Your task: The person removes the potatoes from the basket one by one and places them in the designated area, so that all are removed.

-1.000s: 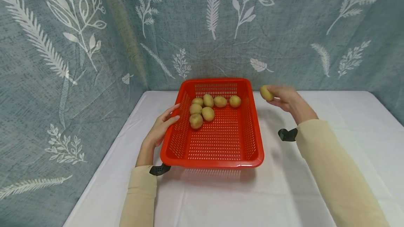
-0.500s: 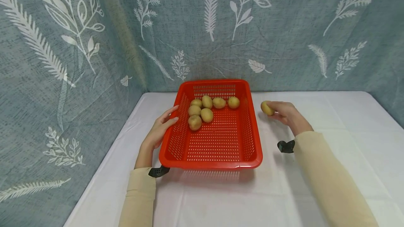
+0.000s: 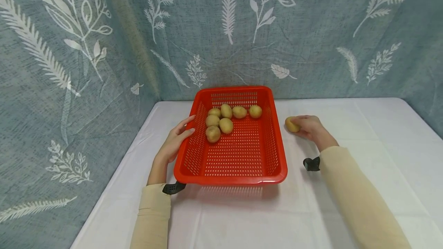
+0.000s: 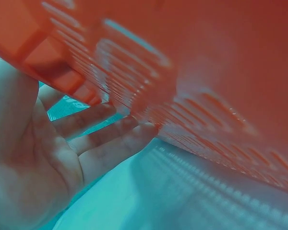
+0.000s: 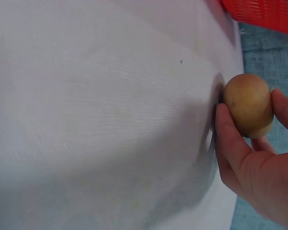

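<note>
A red plastic basket (image 3: 235, 153) with slotted walls stands on the white table; several yellow-brown potatoes (image 3: 226, 125) lie grouped in its back left part. My left hand (image 3: 172, 144) holds the basket's left side, thumb and forefinger at the rim. In the left wrist view its other fingers (image 4: 117, 146) reach under the rim and touch the outer wall; the thumb is hidden there. Right of the basket, my right hand (image 3: 312, 128) pinches a single potato (image 5: 248, 105) between thumb and fingers, low over the tabletop. Whether that potato touches the cloth, I cannot tell.
A white cloth (image 3: 242, 218) covers the table. A blue-grey curtain (image 3: 221, 64) with white leaf prints hangs behind the table and along its left side. A dark wrist device (image 3: 312, 163) sits below the right hand.
My right hand has come down toward the table with the potato, right of the basket. The left hand stays at the basket's rim. The head view has shifted slightly.
</note>
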A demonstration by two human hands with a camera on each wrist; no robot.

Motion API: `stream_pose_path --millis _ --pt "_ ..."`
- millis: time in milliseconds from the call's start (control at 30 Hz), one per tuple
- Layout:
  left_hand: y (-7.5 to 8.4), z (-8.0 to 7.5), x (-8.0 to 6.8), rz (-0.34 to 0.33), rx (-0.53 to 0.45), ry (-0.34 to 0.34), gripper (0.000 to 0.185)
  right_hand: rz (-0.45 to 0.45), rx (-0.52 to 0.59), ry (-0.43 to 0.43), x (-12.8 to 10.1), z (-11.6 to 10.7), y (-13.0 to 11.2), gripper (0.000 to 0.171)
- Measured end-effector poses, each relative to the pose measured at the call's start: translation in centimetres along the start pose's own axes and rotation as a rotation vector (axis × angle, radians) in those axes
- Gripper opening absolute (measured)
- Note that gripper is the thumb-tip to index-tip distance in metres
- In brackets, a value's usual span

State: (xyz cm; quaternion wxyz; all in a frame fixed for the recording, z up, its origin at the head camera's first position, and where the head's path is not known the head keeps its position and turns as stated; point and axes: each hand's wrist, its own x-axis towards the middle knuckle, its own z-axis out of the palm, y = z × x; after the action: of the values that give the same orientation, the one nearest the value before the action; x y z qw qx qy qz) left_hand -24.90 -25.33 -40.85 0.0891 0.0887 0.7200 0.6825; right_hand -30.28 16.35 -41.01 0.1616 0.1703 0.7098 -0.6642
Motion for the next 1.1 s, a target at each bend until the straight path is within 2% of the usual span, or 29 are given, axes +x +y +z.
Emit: stream_pose_path --millis 267,500,733,1100 --pt "0.0 0.1 0.1 0.015 0.011 0.005 0.052 0.002 -0.126 0.082 0.1 0.3 0.0 0.056" --pt "0.1 0.2 0.0 0.012 0.008 0.013 0.052 -0.021 -0.174 0.095 0.1 -0.1 0.1 0.055" --pt "0.1 0.3 -0.1 0.009 0.006 0.021 0.052 -0.021 -0.156 0.118 0.1 -1.0 0.3 0.059" --pt "0.2 0.4 -0.2 0.010 0.002 0.022 0.052 -0.045 -0.088 0.075 -0.2 -2.2 0.7 0.061"
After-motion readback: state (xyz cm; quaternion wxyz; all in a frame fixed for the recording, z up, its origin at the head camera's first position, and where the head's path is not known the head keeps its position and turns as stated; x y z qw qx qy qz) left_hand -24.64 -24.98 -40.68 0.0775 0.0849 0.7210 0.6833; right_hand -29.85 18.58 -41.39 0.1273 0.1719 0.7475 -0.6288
